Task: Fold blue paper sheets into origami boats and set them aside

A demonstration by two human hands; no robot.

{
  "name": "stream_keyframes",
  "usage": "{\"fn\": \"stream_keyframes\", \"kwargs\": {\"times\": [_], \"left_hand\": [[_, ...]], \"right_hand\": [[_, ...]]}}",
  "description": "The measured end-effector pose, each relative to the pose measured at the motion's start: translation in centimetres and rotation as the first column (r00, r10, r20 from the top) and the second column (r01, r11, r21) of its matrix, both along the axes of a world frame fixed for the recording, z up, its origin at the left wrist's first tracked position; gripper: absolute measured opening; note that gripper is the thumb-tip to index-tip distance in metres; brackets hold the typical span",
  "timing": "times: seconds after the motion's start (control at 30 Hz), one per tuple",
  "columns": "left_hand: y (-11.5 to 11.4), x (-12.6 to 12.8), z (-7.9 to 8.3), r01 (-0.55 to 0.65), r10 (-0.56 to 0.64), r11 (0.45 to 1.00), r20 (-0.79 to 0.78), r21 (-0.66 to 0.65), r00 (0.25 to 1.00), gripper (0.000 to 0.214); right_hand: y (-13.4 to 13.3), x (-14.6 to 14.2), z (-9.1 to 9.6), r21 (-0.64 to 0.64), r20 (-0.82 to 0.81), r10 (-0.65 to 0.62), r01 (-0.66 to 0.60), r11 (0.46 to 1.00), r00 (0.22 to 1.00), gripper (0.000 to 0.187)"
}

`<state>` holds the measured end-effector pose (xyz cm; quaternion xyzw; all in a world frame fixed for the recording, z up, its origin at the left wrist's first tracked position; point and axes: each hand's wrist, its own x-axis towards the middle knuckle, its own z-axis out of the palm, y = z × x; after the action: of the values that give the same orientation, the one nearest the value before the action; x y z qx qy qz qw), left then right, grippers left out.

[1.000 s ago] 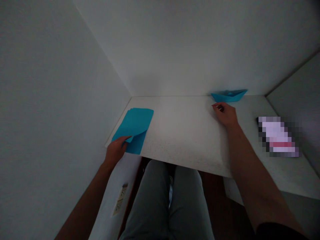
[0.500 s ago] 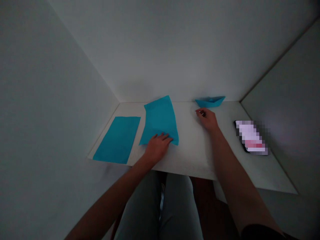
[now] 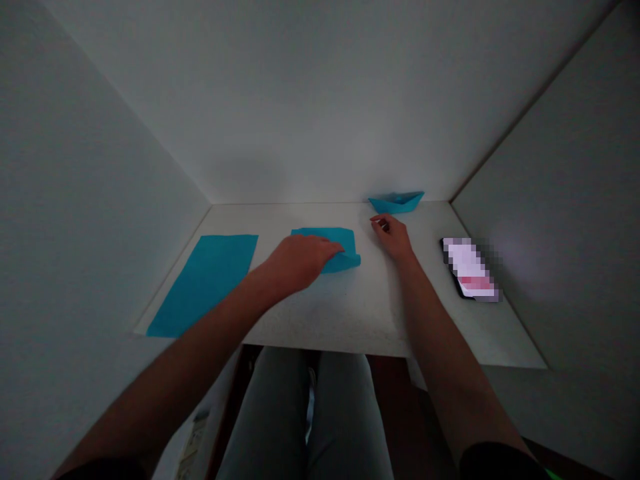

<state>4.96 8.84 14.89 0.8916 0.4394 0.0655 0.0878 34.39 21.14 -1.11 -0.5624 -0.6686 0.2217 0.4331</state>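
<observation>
My left hand (image 3: 305, 260) is closed over the middle of a sheet of blue paper (image 3: 345, 240), with the fingers pointing right. The sheet's near edge is bent up and over under these fingers, and its left part is hidden behind the hand. My right hand (image 3: 393, 235) rests on the tabletop to the right of that sheet. Its fingers are loosely curled, with a small gap beside the thumb and nothing visible in it. Just behind it, against the back wall, sits a folded blue paper boat (image 3: 397, 203).
Another blue sheet (image 3: 205, 280) lies flat on the left of the white table (image 3: 320, 320), partly behind my left forearm. A phone with a lit, blurred screen (image 3: 467, 267) is at the right. White walls close in the table at the back and sides.
My left hand has carried the near edge of the middle sheet up and away from me, so the sheet is now doubled over. My right hand stays beside the boat. The view has shifted slightly.
</observation>
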Motion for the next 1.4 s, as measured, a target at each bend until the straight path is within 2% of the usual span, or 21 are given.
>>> {"fn": "stream_keyframes", "kwargs": {"times": [0.1, 0.17, 0.23, 0.3, 0.33, 0.43, 0.47, 0.53, 0.6, 0.67, 0.73, 0.8, 0.87, 1.0, 1.07, 1.13, 1.23, 1.3, 1.4], "left_hand": [[4.3, 0.4, 1.4, 0.102, -0.102, 0.994, -0.009, 0.024, 0.995, 0.035], [6.0, 1.2, 1.1, 0.038, -0.048, 0.991, 0.071, 0.132, 0.996, 0.038], [5.9, 2.0, -0.3, -0.106, 0.052, 0.957, 0.200, 0.270, 0.978, 0.043], [4.3, 2.0, -2.6, -0.218, 0.120, 0.911, 0.280, 0.350, 0.952, 0.044], [3.2, 1.7, -3.9, -0.233, 0.128, 0.903, 0.292, 0.361, 0.948, 0.043], [1.0, -0.6, -7.9, -0.179, 0.089, 0.933, 0.285, 0.311, 0.954, 0.060], [0.9, -1.6, -9.0, -0.204, 0.117, 0.938, 0.295, 0.281, 0.948, 0.063], [2.0, -3.5, -10.7, -0.323, 0.253, 0.928, 0.322, 0.188, 0.912, 0.055], [4.3, -5.0, -11.9, -0.500, 0.447, 0.863, 0.342, 0.080, 0.826, 0.050], [6.7, -5.9, -12.7, -0.655, 0.622, 0.755, 0.343, -0.024, 0.704, 0.052], [8.2, -6.3, -13.3, -0.713, 0.693, 0.697, 0.335, -0.083, 0.638, 0.058], [8.7, -6.4, -13.8, -0.706, 0.689, 0.703, 0.324, -0.083, 0.648, 0.066], [8.5, -6.3, -14.2, -0.670, 0.656, 0.739, 0.304, -0.070, 0.691, 0.070], [7.9, -6.1, -14.7, -0.587, 0.589, 0.803, 0.285, -0.102, 0.756, 0.059], [7.9, -5.9, -14.7, -0.580, 0.580, 0.808, 0.307, -0.103, 0.754, 0.063], [8.0, -5.8, -14.7, -0.589, 0.584, 0.802, 0.338, -0.099, 0.738, 0.073], [8.3, -5.7, -14.7, -0.590, 0.584, 0.799, 0.386, -0.118, 0.714, 0.084], [8.4, -5.8, -14.7, -0.572, 0.569, 0.809, 0.419, -0.134, 0.707, 0.087], [8.7, -6.2, -14.9, -0.502, 0.501, 0.854, 0.481, -0.138, 0.720, 0.084]], "right_hand": [[0.1, 0.0, -0.1, -0.004, 0.013, -0.007, 0.007, 1.000, 1.000, 0.040], [0.1, 0.0, -0.1, -0.011, 0.012, -0.017, 0.017, 1.000, 1.000, 0.043], [0.1, 0.0, -0.1, -0.014, 0.004, -0.019, 0.019, 1.000, 1.000, 0.045], [0.1, 0.0, 0.0, -0.012, -0.002, -0.014, 0.014, 1.000, 1.000, 0.046], [0.0, 0.0, 0.0, -0.012, -0.003, -0.013, 0.013, 1.000, 1.000, 0.046], [0.0, -0.2, 0.0, -0.017, 0.006, -0.004, 0.004, 1.000, 1.000, 0.047], [-0.1, -0.4, 0.1, -0.015, 0.011, 0.008, -0.007, 1.000, 1.000, 0.047], [-0.3, -0.8, 0.2, 0.001, 0.033, 0.049, -0.049, 0.999, 0.998, 0.046], [-0.5, -1.3, 0.3, 0.015, 0.090, 0.109, -0.111, 0.994, 0.990, 0.044], [-0.7, -1.7, 0.4, 0.018, 0.167, 0.149, -0.154, 0.988, 0.975, 0.043], [-1.0, -2.0, 0.4, 0.011, 0.238, 0.153, -0.160, 0.987, 0.959, 0.045], [-1.2, -2.3, 0.2, 0.002, 0.281, 0.145, -0.152, 0.988, 0.949, 0.049], [-1.3, -2.5, 0.1, -0.010, 0.298, 0.168, -0.173, 0.985, 0.940, 0.053], [-1.3, -2.9, 0.3, -0.053, 0.248, 0.239, -0.233, 0.971, 0.939, 0.051], [-1.4, -3.2, 0.5, -0.113, 0.140, 0.248, -0.234, 0.966, 0.959, 0.050], [-1.7, -3.6, 0.6, -0.180, -0.048, 0.251, -0.256, 0.950, 0.967, 0.051], [-2.1, -4.3, 0.9, -0.205, -0.311, 0.239, -0.311, 0.928, 0.920, 0.058], [-2.3, -4.6, 1.0, -0.188, -0.373, 0.210, -0.295, 0.937, 0.904, 0.061], [-2.3, -4.4, 1.1, -0.141, -0.391, 0.102, -0.169, 0.976, 0.915, 0.063]]}}
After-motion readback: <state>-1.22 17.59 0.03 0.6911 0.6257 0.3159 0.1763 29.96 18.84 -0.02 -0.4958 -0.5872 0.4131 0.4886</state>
